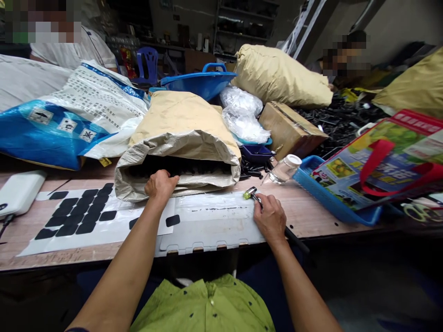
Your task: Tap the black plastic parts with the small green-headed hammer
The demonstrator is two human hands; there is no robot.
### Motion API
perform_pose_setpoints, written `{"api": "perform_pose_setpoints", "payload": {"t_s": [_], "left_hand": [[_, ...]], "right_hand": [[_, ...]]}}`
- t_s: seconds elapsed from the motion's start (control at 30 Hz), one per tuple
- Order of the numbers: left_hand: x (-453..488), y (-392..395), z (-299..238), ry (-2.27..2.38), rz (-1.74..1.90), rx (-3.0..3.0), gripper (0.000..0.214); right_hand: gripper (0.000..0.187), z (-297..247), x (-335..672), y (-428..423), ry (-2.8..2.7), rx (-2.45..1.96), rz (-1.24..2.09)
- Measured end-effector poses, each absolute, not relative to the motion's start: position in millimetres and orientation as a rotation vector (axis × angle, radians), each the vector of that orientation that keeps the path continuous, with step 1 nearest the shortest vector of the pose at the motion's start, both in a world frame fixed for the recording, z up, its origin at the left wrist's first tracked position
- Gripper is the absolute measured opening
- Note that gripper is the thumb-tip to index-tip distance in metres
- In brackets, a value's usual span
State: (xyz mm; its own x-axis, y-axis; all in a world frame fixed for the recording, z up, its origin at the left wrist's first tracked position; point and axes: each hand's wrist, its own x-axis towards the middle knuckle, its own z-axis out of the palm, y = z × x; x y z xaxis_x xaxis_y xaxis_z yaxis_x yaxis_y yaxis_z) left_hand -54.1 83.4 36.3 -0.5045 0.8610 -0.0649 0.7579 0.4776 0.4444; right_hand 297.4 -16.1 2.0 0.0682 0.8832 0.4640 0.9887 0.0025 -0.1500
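Note:
My left hand (161, 185) is at the mouth of a tan paper sack (180, 110), over its lower lip. Its fingers are curled closed, and what they hold, if anything, cannot be made out. Dark pieces (197, 168) lie in the shadow inside the sack. On the right, my right hand (270, 216) is closed round a small hammer-like tool (250, 192) with a shiny metal head, a yellow-green part and a black handle running back under the wrist. Beneath it lies a pale grey board (211, 221).
Black rounded pads (76, 214) sit on a white sheet at left, near a white device (20, 191). Rightward are a clear cup (285, 168), a blue basket (332, 189) and a colourful bag (387, 157). A cardboard box (290, 129) stands behind. Other people are across the table.

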Motion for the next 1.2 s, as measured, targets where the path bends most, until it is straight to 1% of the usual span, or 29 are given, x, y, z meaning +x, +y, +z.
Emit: {"api": "perform_pose_setpoints", "payload": {"t_s": [0.1,0.2,0.27,0.3,0.4,0.5,0.6,0.73,0.93,1.0,1.07,1.13,1.2], "left_hand": [[-55,77,37,2.454,0.623,1.411,0.031],[-52,53,36,2.435,0.941,1.604,0.025],[-43,32,37,2.293,1.137,1.799,0.023],[-36,21,38,2.147,1.173,1.901,0.022],[-8,-4,39,1.614,1.058,2.116,0.015],[18,-15,33,1.357,0.87,2.183,0.011],[32,-14,21,1.331,0.761,2.184,0.012],[34,-9,8,1.353,0.754,2.159,0.015],[32,-8,9,1.326,0.745,2.137,0.017],[33,-7,11,1.338,0.723,2.11,0.018],[34,-6,13,1.358,0.699,2.072,0.018],[35,-5,14,1.375,0.677,2.031,0.018],[36,-4,16,1.384,0.657,1.998,0.018]], "right_hand": [[0.028,2,298,-16,-1.855,-1.922,-0.329],[0.028,2,297,-16,-1.855,-1.923,-0.328],[0.028,1,298,-16,-1.857,-1.93,-0.323],[0.028,1,298,-16,-1.858,-1.934,-0.322],[0.028,0,299,-15,-1.858,-1.938,-0.327],[0.029,-1,299,-15,-1.857,-1.941,-0.333],[0.028,-2,298,-16,-1.83,-1.944,-0.343],[0.026,-4,301,-15,-1.795,-1.937,-0.333],[0.026,8,300,-19,-1.759,-1.817,-0.179],[0.028,19,290,-29,-1.695,-1.699,-0.074],[0.027,29,277,-42,-1.698,-1.564,0.113],[0.028,38,263,-56,-1.717,-1.501,0.3],[0.028,44,252,-67,-1.748,-1.483,0.41]]}}
